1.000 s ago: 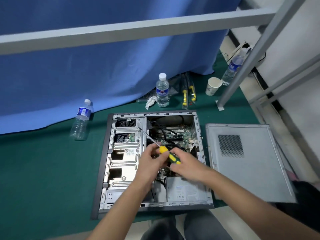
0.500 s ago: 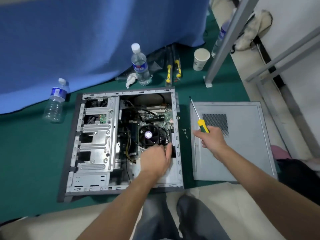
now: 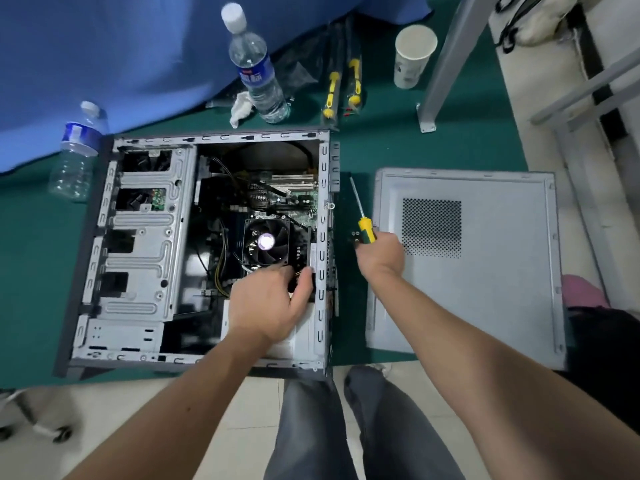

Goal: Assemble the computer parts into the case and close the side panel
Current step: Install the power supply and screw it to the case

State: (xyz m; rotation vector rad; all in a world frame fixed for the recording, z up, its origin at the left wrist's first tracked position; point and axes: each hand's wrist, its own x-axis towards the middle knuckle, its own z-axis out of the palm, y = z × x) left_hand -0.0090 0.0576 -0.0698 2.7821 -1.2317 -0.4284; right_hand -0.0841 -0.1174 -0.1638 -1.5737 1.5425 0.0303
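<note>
The open computer case [image 3: 142,258] lies flat on the green mat, with the motherboard and a black CPU fan [image 3: 266,241] visible inside. My left hand [image 3: 268,306] reaches into the case just below the fan; its thumb rests against a dark part by the case's right wall, and what the fingers do is hidden. My right hand [image 3: 381,254] grips a yellow-handled screwdriver [image 3: 362,216] over the mat between the case and the grey side panel [image 3: 485,271], shaft pointing away from me. A few small screws [image 3: 355,236] lie on the mat beside that hand.
Two water bottles [image 3: 256,71] [image 3: 74,154] stand near the blue curtain behind the case. A paper cup [image 3: 412,57], packaged yellow tools [image 3: 341,88] and a crumpled tissue [image 3: 240,107] lie at the back. A grey metal frame leg [image 3: 446,64] stands at right. My knees are below.
A second ago both hands held the screwdriver over the case. My right hand has carried it out to the right, near the side panel; my left hand stayed inside the case by the fan.
</note>
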